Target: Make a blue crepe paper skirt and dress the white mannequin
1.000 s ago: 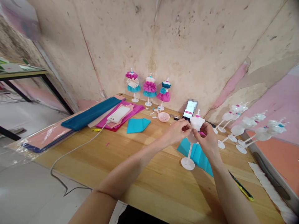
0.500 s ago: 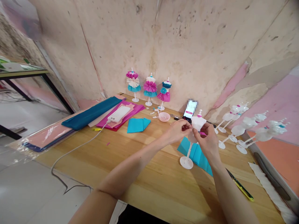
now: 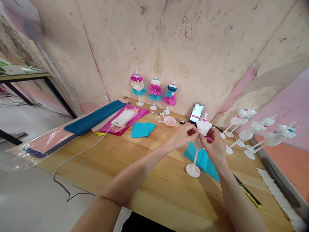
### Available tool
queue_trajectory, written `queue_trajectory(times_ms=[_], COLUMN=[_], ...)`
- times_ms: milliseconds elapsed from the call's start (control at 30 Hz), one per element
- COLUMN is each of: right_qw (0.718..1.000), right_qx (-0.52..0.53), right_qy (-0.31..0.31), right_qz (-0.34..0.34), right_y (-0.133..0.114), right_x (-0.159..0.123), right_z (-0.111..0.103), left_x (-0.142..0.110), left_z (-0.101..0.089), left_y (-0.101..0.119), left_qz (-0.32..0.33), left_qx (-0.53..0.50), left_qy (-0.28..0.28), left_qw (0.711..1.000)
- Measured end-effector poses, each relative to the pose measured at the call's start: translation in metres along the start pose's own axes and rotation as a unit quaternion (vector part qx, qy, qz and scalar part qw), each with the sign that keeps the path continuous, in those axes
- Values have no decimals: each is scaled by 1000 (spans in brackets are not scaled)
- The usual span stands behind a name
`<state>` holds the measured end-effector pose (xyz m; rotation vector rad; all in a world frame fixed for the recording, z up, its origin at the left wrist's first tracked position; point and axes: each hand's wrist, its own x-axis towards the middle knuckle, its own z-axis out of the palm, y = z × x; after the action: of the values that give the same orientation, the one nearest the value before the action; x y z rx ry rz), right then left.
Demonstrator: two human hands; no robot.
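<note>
Both my hands hold a small white plastic dress form (image 3: 204, 128) up over the table, its stem slanting down to a round white base (image 3: 193, 170) that stands clear of the wood or nearly so. My left hand (image 3: 183, 136) pinches its left side. My right hand (image 3: 214, 145) grips it from the right, with a small magenta paper strip (image 3: 209, 138) showing by the fingers. Beneath them lies a sheet of folded turquoise tissue paper (image 3: 201, 159). My fingers hide the form's lower part.
On the wooden table (image 3: 154, 180) stand several dressed forms (image 3: 155, 91) and bare white forms (image 3: 256, 129). A phone (image 3: 196, 114), pink bowl (image 3: 170, 121), power bank (image 3: 123, 118), paper stacks (image 3: 94, 116) and craft knife (image 3: 248, 192) also lie there.
The dress form's base has swung slightly left and down as the form tilts a little in my hands. My hands stay nearly in place.
</note>
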<state>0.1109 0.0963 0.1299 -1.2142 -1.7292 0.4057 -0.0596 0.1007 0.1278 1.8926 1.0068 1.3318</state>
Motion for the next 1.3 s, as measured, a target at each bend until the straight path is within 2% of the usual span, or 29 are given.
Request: queue_trajectory(times_ms=[233,667,967,1300], right_qw=[999,1000,999,999], right_qx=[32,17,35,31], right_qy=[-13,-1,-27,-12], right_qz=[-3,7,7,3], right_y=[2,1,4,2], right_x=[3,1,5,5], right_z=[-3,-2,-5,-5], left_x=[1,-3,-4,-6], left_z=[-3,2,-3,1], left_y=[6,7,12,10], left_qz=[10,20,25,27], left_qx=[-5,11,3,3], left_qy=[4,10,1,8], left_qw=[1000,1000,1000,1000])
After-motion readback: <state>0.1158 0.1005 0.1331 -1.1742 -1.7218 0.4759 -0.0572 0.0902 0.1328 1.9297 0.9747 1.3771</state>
